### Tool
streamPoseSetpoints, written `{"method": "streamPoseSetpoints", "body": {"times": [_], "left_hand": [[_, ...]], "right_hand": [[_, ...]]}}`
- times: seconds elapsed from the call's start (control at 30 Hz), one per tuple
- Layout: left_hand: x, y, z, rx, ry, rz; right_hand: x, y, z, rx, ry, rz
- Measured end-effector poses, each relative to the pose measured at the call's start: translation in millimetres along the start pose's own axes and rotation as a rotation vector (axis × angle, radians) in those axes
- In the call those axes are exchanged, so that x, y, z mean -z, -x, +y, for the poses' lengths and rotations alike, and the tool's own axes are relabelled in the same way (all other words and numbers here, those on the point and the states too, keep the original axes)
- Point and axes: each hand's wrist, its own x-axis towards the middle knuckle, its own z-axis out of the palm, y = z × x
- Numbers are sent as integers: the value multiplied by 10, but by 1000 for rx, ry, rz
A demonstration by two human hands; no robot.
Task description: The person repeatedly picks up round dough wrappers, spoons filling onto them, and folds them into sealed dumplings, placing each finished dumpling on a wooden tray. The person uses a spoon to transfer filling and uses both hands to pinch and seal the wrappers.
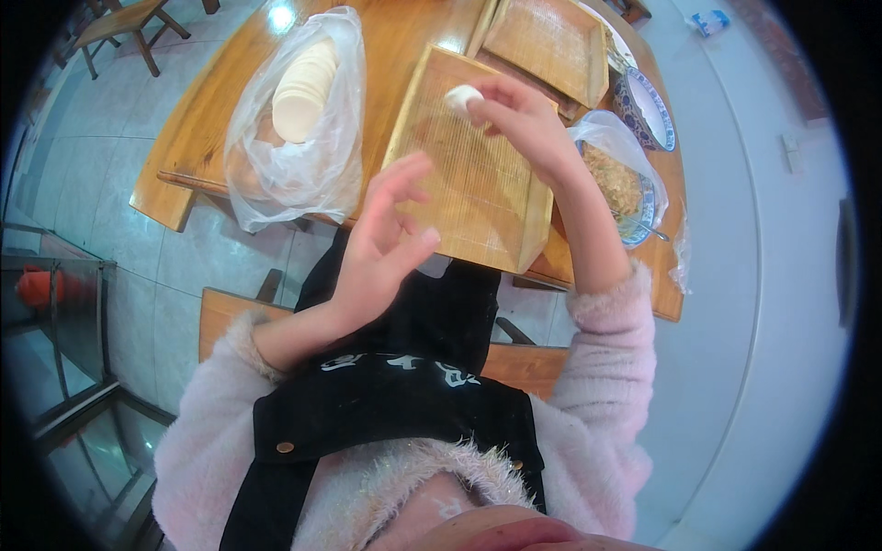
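Observation:
My right hand (528,124) pinches a small white dumpling (462,98) between thumb and fingers, above the far part of a wooden slatted tray (459,184). Closer to me, my left hand (378,243) hangs in the air by the tray's left edge, its fingers apart and nothing in them. Left of the tray, a stack of round white dumpling wrappers (303,92) lies fanned out in a clear plastic bag (299,193). A patterned bowl (649,207) of minced filling (611,184) is to the right, partly behind my right forearm, with a metal spoon (658,234) sticking out.
Beyond the first tray lies a second wooden tray (547,46). A blue-and-white bowl (634,119) stands at the right of the wooden table (207,119). Behind the table's far left side is a wooden stool (129,23); a dark metal-framed rack (69,321) is at the left.

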Motion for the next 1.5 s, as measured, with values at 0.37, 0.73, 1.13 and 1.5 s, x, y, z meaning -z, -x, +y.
{"method": "streamPoseSetpoints", "body": {"times": [0.37,0.73,1.13,1.5], "left_hand": [[290,72,-114,12,14,-92],[372,80,-43,49,-11,-160],[473,173,58,-134,-98,-117],[581,309,175,-198,-102,-88]], "right_hand": [[-256,-801,554,106,239,262],[-432,-632,447,339,575,375],[-1362,-565,-335,989,703,79],[-1471,-653,-332,979,900,41]]}}
